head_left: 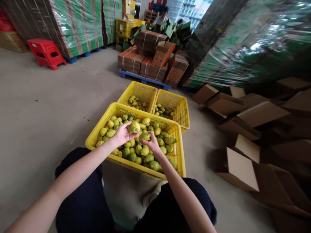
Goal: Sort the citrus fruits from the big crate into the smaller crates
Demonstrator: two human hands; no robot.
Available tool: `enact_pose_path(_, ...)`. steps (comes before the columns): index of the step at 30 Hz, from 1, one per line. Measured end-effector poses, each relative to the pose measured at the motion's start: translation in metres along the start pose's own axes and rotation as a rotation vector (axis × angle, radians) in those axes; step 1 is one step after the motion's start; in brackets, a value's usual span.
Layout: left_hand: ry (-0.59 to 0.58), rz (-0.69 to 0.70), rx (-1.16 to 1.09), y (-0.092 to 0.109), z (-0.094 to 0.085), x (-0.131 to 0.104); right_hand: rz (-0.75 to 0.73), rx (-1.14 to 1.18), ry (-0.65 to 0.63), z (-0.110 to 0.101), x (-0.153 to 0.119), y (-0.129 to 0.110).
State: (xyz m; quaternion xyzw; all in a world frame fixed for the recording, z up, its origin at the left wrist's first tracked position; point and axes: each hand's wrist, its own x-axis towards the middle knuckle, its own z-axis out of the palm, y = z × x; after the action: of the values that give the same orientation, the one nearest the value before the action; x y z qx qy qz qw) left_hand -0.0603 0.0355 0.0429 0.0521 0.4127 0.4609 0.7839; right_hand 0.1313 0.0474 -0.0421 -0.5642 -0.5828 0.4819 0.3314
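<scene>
My left hand [123, 134] is closed around a yellow-green lemon [133, 127], thumb above it and fingers beneath. Just to the right, my right hand [152, 142] grips a greener lemon [144, 136] between thumb and fingers. Both hands are over a large yellow plastic crate [97, 129] that stands between my knees. Many lemons [144, 151] fill much of it, ranging from yellow to green. Some of them are hidden under my hands and forearms.
Beyond the large crate, two smaller yellow crates, a left one [126, 92] and a right one [183, 110], hold some lemons. Open cardboard boxes [243, 168] lie on the right. Flattened cartons [150, 42] sit on a blue pallet [132, 75]. A red stool [46, 51] stands far left; a person [161, 19] is behind.
</scene>
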Motion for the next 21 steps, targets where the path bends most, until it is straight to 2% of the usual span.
enact_pose_path(3, -0.074, -0.066, 0.045, -0.012, -0.001, 0.005, -0.168, 0.21, 0.028, -0.02, -0.017, -0.026)
enact_pose_path(7, -0.16, -0.039, -0.03, -0.029, 0.0, 0.008, -0.277, 0.21, 0.103, -0.032, -0.035, -0.043)
enact_pose_path(11, -0.229, 0.101, -0.033, -0.037, 0.003, 0.009, -0.284, 0.232, 0.144, -0.038, -0.04, -0.041)
enact_pose_path(15, -0.363, 0.23, 0.124, -0.042, 0.004, 0.013, -0.355, 0.179, 0.201, -0.041, -0.043, -0.039)
enact_pose_path(21, -0.362, 0.524, 0.443, -0.048, 0.003, 0.024, -0.528, -0.01, 0.267, -0.046, -0.051, -0.045)
